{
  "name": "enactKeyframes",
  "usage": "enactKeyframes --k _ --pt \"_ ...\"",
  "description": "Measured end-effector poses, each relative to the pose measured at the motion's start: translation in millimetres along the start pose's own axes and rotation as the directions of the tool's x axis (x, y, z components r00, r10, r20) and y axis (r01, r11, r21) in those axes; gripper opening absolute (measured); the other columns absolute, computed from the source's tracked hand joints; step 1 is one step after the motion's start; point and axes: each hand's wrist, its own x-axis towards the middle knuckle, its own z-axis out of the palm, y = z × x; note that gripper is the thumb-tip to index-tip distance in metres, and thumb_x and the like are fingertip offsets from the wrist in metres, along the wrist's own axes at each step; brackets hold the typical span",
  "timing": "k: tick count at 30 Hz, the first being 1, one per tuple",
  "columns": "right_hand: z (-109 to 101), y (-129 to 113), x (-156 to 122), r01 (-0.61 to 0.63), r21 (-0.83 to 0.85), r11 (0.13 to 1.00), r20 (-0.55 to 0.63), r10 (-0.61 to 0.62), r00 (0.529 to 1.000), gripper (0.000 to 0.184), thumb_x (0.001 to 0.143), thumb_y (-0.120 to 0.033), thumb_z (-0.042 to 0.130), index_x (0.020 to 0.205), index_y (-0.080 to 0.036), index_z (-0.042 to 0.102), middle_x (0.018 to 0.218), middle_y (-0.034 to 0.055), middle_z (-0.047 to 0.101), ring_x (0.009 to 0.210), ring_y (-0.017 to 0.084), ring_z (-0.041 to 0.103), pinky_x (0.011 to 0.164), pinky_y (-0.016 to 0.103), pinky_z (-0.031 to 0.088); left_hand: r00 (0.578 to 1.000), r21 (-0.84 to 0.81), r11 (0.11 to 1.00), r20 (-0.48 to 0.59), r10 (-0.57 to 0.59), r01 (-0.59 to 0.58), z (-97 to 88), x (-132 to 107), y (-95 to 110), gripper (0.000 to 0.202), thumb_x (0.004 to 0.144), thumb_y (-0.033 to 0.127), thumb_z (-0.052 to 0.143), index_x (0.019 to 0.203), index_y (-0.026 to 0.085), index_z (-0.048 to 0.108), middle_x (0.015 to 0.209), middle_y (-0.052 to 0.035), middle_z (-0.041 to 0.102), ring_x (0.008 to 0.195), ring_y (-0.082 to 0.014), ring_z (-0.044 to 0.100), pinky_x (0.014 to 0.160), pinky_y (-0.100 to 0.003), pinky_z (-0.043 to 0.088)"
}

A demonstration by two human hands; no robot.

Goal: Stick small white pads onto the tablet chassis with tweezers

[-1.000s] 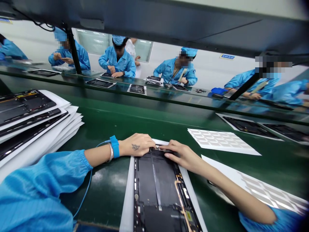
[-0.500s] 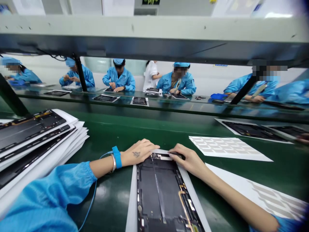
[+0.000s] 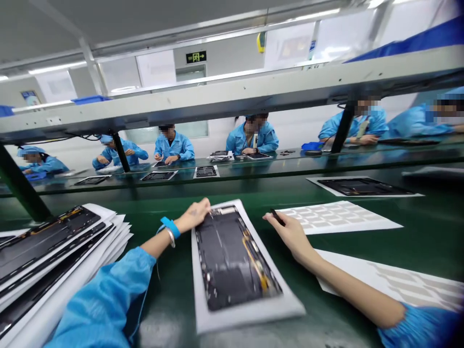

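An open tablet chassis (image 3: pixel 228 253), dark with gold flex cables, lies on a white foam sheet (image 3: pixel 250 311) on the green conveyor belt in front of me. My left hand (image 3: pixel 194 216), with a blue wrist strap, grips the far left corner of the sheet and chassis. To the right of the sheet's far corner, my right hand (image 3: pixel 286 231) is off the chassis and pinches a small dark tool (image 3: pixel 277 217) between its fingers.
A stack of chassis on foam sheets (image 3: pixel 47 251) stands at my left. Two white sticker sheets (image 3: pixel 337 216) (image 3: pixel 398 282) lie at my right, another chassis (image 3: pixel 362 186) beyond them. Several co-workers in blue coats sit across the far belt (image 3: pixel 232 169).
My head has lifted, so the scene sits lower and farther. The chassis and sheet have slid away along the belt. My right hand has come off the chassis edge and moved right.
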Motion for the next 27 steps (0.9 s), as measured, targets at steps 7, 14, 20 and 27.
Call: enactKeyframes --k 7,14,20,27 --pt "5.1 4.3 6.6 0.048 -0.059 0.997 -0.007 -0.048 0.999 0.036 0.084 -0.054 0.049 0.069 -0.024 0.062 0.073 0.0055 0.069 0.071 0.027 0.064 0.064 0.035 0.044 0.844 0.018 0.872 -0.262 -0.467 0.488 -34.7 45.1 -75.1 0.032 0.096 0.037 0.058 0.121 0.016 0.058 0.121 -0.0092 0.06 0.104 -0.0212 0.061 0.089 -0.041 0.054" --pt "6.1 8.7 8.4 0.093 -0.103 0.99 0.005 -0.093 0.996 0.038 0.087 -0.055 0.046 0.07 -0.024 0.06 0.072 0.0065 0.069 0.07 0.027 0.065 0.062 0.034 0.046 0.835 0.081 0.855 -0.283 -0.472 0.512 -17.6 27.9 -73.5 0.049 0.098 0.026 0.053 0.143 0.013 0.042 0.151 -0.019 0.035 0.139 -0.0347 0.036 0.111 -0.057 0.035" --pt "5.4 -5.1 -6.5 0.311 -0.11 0.944 0.176 -0.289 0.941 0.022 0.091 -0.034 0.048 0.082 -0.023 0.065 0.081 0.0056 0.069 0.078 0.023 0.066 0.072 0.033 0.049 0.998 0.036 0.999 0.066 -0.009 0.007 43.7 -14.4 0.2 0.054 0.1 0.036 0.047 0.151 0.023 0.034 0.16 -0.0055 0.025 0.15 -0.0225 0.015 0.124 -0.042 0.016" --pt "12.8 -11.9 -28.6 0.342 -0.156 0.926 0.531 -0.213 0.82 0.019 0.091 -0.018 0.054 0.099 -0.021 0.071 0.091 0.0061 0.071 0.089 0.022 0.066 0.078 0.032 0.049 0.907 -0.117 0.943 0.258 0.333 -0.313 54.5 -35.5 52.9 0.051 0.105 0.047 0.025 0.151 0.027 0.036 0.16 -0.0035 0.028 0.149 -0.0215 0.019 0.124 -0.045 0.019"
